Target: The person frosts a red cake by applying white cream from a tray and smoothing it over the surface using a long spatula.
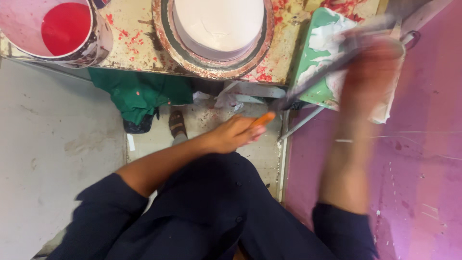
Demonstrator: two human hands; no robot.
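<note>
While the left hand (236, 135) grips an orange handle (263, 119), the blurred right hand (373, 65) seemingly clasps a scraper (327, 67).

Head camera, looking straight down.
You see your lap, both forearms and the paint-spattered table edge (144, 58) close below.

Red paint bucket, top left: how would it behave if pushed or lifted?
The red paint bucket probably feels heavy: liquid paint pools inside. It could slosh if shoved. Its smeared outer wall may be slippery, and it sits near the bench edge, so it might tip off.
</note>
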